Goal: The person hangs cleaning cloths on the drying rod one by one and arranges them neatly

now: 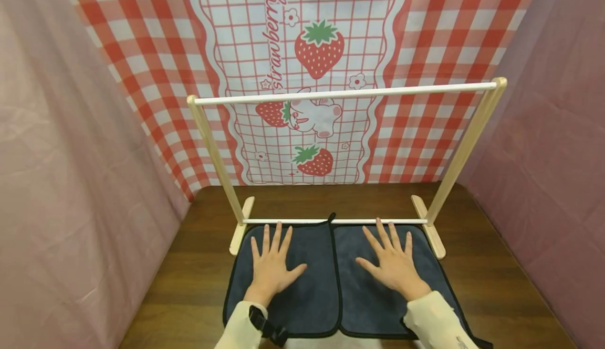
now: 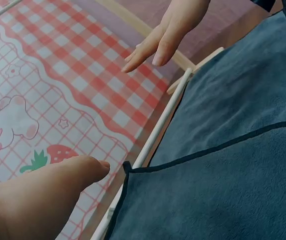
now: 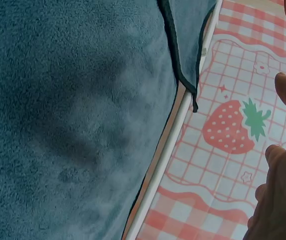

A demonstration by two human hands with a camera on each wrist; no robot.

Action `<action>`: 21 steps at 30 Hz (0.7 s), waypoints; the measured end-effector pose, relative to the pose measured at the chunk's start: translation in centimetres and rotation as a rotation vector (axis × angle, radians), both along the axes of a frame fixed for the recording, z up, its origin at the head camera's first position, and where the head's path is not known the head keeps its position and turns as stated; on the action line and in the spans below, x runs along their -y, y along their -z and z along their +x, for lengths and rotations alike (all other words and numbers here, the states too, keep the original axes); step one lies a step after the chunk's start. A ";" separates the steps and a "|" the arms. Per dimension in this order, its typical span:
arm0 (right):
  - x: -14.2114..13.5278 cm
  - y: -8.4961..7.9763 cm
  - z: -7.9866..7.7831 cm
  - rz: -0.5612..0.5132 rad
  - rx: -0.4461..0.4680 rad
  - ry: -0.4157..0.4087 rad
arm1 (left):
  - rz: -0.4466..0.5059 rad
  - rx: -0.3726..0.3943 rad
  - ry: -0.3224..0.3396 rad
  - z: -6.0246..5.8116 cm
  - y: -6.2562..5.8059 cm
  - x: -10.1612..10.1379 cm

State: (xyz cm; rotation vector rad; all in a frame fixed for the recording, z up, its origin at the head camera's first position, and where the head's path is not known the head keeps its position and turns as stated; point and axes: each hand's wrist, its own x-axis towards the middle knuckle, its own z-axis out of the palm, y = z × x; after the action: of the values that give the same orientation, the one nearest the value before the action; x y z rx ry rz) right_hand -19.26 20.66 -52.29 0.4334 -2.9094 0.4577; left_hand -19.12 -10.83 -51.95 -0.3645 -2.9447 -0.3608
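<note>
In the head view, a left hand (image 1: pixel 271 270) and a right hand (image 1: pixel 393 265) are being held over two plush dark-blue items, a left towel (image 1: pixel 312 307) and a right towel (image 1: pixel 364 307). On both hands the fingers are being kept straight and spread apart, with nothing being gripped. Both towels, bordered by black trim, are being supported side by side on a wooden table (image 1: pixel 184 296). Behind them, a wooden rack (image 1: pixel 347 94) is being carried on two flat feet, its lower white bar (image 1: pixel 359 221) being crossed by a black loop (image 1: pixel 332 217). A strawberry-printed gingham cloth (image 1: pixel 319 50) is being displayed behind the rack and is being flanked by pink drapes (image 1: pixel 85 181). A black strap (image 1: pixel 267 325) is being worn at the left wrist

In the left wrist view, the left hand's thumb is being shown at lower left; its other fingers cannot be told. The right hand is being seen at the top, its thumb being held slightly apart from the fingers

In the right wrist view, soft shadows (image 3: pixel 78 145) are being cast on the right towel. The right hand is being cut off at the edge; finger spread cannot be told, nor can contact with the fabric be confirmed
</note>
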 end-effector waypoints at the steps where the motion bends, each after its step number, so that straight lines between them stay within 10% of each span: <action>1: -0.1 0.0 0.0 -0.005 -0.004 0.000 | -0.003 -0.006 -0.003 -0.1 0.0 0.2; 21: -4.1 2.1 0.6 -0.120 0.121 0.063 | 0.222 -0.104 -0.158 -3.2 -0.1 6.5</action>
State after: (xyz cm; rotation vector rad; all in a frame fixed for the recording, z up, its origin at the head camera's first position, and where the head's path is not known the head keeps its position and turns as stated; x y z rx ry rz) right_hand -18.70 24.74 -54.34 0.3052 -2.9796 0.6673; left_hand -22.35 -17.36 -51.84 -0.1175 -2.7716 -0.6189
